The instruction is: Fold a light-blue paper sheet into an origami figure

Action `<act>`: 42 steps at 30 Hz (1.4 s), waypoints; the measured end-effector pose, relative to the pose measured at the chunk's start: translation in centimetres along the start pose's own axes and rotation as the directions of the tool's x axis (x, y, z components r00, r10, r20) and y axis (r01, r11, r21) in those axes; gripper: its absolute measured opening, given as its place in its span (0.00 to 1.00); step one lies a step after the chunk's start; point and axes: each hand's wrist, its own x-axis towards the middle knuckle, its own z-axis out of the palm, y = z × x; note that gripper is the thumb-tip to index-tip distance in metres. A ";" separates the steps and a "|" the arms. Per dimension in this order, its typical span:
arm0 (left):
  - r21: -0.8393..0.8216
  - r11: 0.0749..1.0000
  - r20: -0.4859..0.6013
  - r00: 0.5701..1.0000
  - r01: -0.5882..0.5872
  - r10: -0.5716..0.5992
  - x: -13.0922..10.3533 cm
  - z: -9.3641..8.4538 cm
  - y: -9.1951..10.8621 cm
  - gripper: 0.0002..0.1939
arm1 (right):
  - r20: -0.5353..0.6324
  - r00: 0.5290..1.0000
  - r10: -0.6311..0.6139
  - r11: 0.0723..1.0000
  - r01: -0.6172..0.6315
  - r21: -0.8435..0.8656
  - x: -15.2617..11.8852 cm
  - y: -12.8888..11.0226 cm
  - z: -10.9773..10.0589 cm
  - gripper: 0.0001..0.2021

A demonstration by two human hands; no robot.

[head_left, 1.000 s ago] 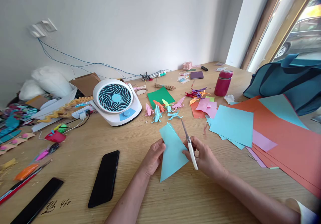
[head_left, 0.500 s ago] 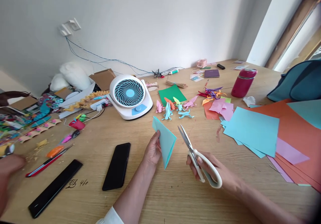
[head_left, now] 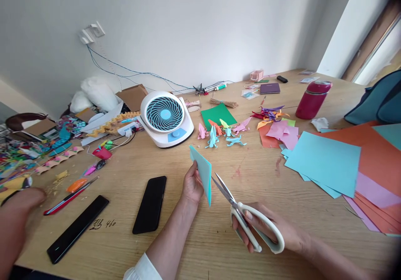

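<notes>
Between the thumb and fingers of my left hand (head_left: 192, 184) is a folded sheet of light blue paper (head_left: 203, 173), held upright above the table. My right hand (head_left: 266, 221) has its fingers through the white handles of a pair of scissors (head_left: 233, 202). The blades are parted a little and point toward the paper's right edge; whether they touch it I cannot tell. Beyond the paper stand several small folded paper figures (head_left: 213, 137) in pink, blue, orange and green, some by a green sheet (head_left: 218, 115).
A white fan (head_left: 166, 119) stands behind my left hand, with a black phone (head_left: 149, 204) nearer me. Coloured sheets (head_left: 324, 161) and a red bottle (head_left: 313, 99) are at the right. At the left, another person's arm (head_left: 19, 217) reaches in near a craft knife (head_left: 70, 196).
The scissors have come down and left, closer to the paper's edge, their blades still parted. The folded paper has turned more edge-on. The view has shifted slightly, and the other person's arm reaches further in.
</notes>
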 end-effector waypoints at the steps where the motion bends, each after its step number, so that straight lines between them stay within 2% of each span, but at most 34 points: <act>1: -0.012 1.000 0.002 1.000 -0.003 0.003 0.0 0.1 0.0 0.05 | 0.003 1.000 0.008 1.000 -0.008 0.000 0.0 0.0 0.0 0.28; 8: -0.052 0.999 0.006 1.000 0.005 -0.004 -0.1 0.3 -0.1 0.04 | 0.011 0.998 0.065 0.998 -0.064 -0.011 -0.1 -0.9 0.3 0.30; 18: -0.067 0.998 0.027 1.000 0.009 -0.008 -0.4 0.7 0.0 0.04 | -0.016 0.994 0.107 0.994 -0.107 0.017 -0.1 -0.6 0.4 0.31; 31: 0.058 0.998 0.022 0.999 -0.036 0.035 -0.4 0.9 -0.8 0.06 | -0.051 0.996 -0.079 0.995 0.082 0.050 0.3 -0.4 -0.1 0.27; 34: 0.098 0.993 0.065 0.996 -0.072 0.065 -0.7 0.8 -0.7 0.14 | -0.059 0.994 -0.093 0.994 0.096 0.052 0.3 -0.7 -0.2 0.27; 37: 0.213 0.972 0.200 0.978 -0.103 0.060 -1.0 0.8 -0.4 0.23 | -0.057 0.993 -0.099 0.994 0.101 0.033 0.3 -0.8 -0.4 0.28; 40: 0.323 0.934 0.329 0.944 -0.150 0.038 -1.4 1.0 0.1 0.28 | -0.056 0.994 -0.096 0.993 0.099 0.058 0.4 -0.7 -0.5 0.28; 42: 0.359 0.919 0.351 0.936 -0.163 0.029 -1.5 1.1 0.4 0.29 | -0.057 0.994 -0.095 0.992 0.099 0.073 0.4 -0.7 -0.5 0.27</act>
